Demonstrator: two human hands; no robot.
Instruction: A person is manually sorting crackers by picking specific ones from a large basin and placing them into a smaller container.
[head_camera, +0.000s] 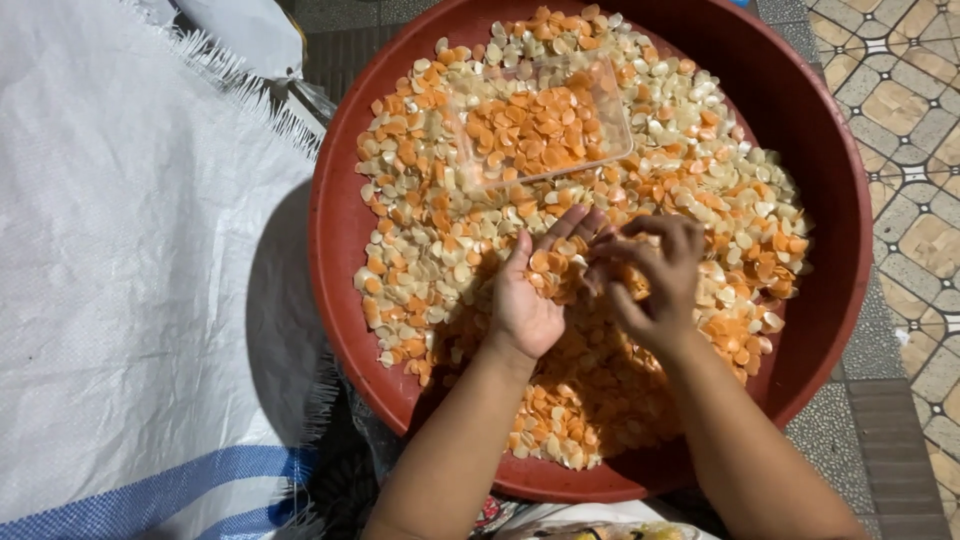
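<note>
Your 2 hands meet over the middle of a big red basin (340, 230), which is spread with small flat chips (690, 150), some orange and some cream-white. Your left hand (535, 290) lies palm up with the fingers loosely spread, cupped like a shallow scoop, and a small heap of orange chips (550, 268) sits in the palm and against the fingers. Your right hand (655, 275) is turned palm down just beside it, fingers curled inward toward the left palm, with the fingertips touching or nearly touching the chips there. Whether the right fingers are pinching a chip you cannot tell from this view, because the knuckles hide the tips.

A clear plastic box (540, 120) rests on the chips in the upper part of the basin, well apart from your hands. It holds only orange chips, while the layer around it is a mix of both colours. Nearer your body the chips lie in shadow from your forearms, and there they look mostly orange.

To the left of the basin a white woven sack (120, 250) with a frayed edge and a blue stripe lies flat, its edge touching the basin's rim. To the right, the basin sits beside a patterned tile floor (915, 110) in pale tones.
</note>
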